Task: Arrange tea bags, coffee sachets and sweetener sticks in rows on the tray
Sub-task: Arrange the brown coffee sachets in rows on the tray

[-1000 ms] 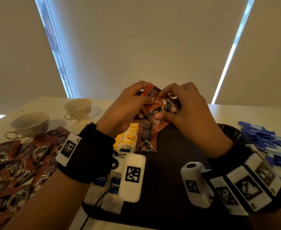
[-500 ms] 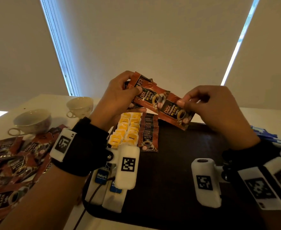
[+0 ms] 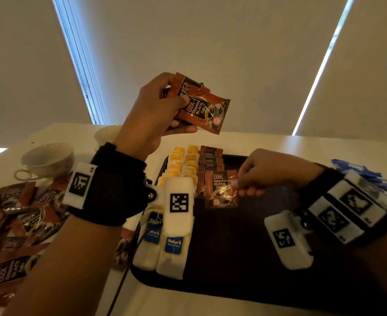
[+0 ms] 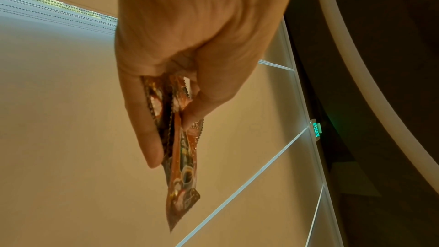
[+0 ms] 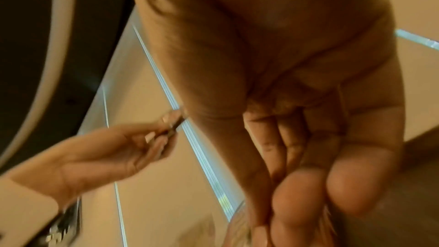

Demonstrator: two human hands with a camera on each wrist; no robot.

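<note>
Coffee sachets (image 3: 198, 103) are being kept fanned in the raised left hand (image 3: 152, 115) as stock, while one sachet (image 3: 221, 189), pinched by the right hand (image 3: 263, 172), is being lowered onto the tray (image 3: 233, 258) to extend its row

Left hand (image 3: 152, 110) is being held raised, forearm angling up from lower left, wrist wearing a black band. Its thumb is lying across the front of a small stack of sachets (image 3: 201, 106) and its fingers are curling behind, gripping them; the left wrist view is showing the stack hanging between thumb and fingers. Right hand (image 3: 265, 172) is sitting low, palm down, forearm entering from the right, thumb and forefinger pinching the edge of one sachet (image 3: 221, 189).
</note>
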